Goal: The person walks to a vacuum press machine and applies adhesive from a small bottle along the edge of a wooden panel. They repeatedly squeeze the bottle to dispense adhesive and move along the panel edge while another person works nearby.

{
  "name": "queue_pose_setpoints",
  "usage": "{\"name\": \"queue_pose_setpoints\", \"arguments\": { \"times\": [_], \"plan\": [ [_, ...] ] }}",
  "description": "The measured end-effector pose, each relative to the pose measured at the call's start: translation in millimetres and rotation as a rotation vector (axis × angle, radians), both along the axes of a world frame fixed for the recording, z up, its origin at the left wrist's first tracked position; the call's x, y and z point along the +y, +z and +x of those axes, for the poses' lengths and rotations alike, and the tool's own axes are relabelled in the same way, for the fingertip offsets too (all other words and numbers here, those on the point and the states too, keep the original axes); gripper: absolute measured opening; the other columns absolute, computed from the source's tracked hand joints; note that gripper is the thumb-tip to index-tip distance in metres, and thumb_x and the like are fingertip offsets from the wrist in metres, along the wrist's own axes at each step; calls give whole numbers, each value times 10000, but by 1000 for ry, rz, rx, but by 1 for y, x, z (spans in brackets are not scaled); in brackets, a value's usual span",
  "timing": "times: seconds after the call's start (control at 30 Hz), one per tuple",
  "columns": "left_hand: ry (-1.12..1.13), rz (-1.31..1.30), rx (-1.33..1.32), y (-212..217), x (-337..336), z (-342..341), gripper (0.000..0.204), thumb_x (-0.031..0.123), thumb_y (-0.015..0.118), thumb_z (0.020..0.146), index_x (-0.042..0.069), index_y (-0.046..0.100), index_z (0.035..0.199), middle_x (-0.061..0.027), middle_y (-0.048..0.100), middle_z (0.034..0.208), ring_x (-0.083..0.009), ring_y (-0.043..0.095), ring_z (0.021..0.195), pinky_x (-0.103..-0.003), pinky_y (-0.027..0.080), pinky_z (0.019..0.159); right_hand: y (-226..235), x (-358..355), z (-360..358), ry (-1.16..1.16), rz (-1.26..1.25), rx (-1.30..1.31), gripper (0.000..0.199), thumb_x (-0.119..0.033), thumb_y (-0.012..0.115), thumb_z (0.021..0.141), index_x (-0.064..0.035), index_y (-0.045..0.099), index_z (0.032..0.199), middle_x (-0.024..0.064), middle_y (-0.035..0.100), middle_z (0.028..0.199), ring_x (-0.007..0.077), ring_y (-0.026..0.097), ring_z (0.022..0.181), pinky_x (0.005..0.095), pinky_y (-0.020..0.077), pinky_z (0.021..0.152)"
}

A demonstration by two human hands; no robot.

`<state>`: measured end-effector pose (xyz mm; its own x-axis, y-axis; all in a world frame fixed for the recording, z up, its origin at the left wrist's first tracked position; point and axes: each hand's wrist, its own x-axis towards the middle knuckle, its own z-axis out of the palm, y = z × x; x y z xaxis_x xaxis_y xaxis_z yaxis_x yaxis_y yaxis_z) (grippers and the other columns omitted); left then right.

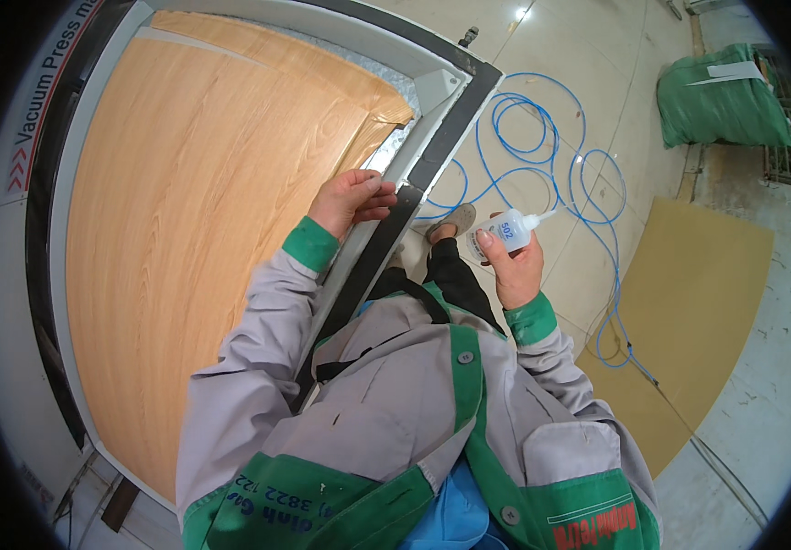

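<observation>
My right hand [513, 268] holds a small white glue bottle [509, 229] with its nozzle pointing right, out over the tiled floor. My left hand [351, 200] rests with curled fingers on the edge of a wood-grain veneered panel [203, 229] that lies in a press bed. The fingers press near the grey and black frame rail [386, 234] beside the panel's right edge. At the panel's top corner a strip of veneer [359, 87] lifts and curls away from the surface.
A blue hose [542, 147] coils on the tiled floor to the right. A brown board [689, 302] lies flat on the floor further right. A green sack [721, 105] sits at the top right. My foot in a sandal [450, 223] stands beside the press.
</observation>
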<state>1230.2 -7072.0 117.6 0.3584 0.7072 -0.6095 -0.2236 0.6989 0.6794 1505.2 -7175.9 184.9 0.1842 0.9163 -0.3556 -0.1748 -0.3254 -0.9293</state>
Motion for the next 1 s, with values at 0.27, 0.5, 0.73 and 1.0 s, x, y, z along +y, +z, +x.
{"name": "queue_pose_setpoints", "arguments": {
  "times": [0.27,0.5,0.73,1.0],
  "plan": [
    [-120,389,309,-35,11,22,212,198,778,954,36,724,1079,1,703,879,-79,635,754,-224,524,688,-9,-6,3,6,-9,-31,400,-194,820,919,-14,600,1200,51,697,1052,125,656,946,293,538,838],
    [-329,890,653,-40,16,34,191,149,812,889,59,767,1052,-43,705,850,-118,637,750,-265,522,688,-9,-7,3,-12,-16,9,378,-175,813,922,-15,599,1189,46,694,1047,125,654,945,296,536,849],
    [-315,1005,652,-47,25,35,164,98,763,904,66,771,1065,-71,712,877,-158,661,783,-287,538,747,-12,-9,0,-10,14,-10,438,-271,821,912,-21,612,1205,47,685,981,122,655,834,267,537,675],
    [-466,441,602,-40,50,30,476,129,772,879,-13,588,1294,-66,722,917,-146,684,843,-310,551,781,-15,-7,-4,13,7,14,436,-236,835,898,-20,604,1198,48,686,1012,121,660,882,277,538,744]
  ]
}}
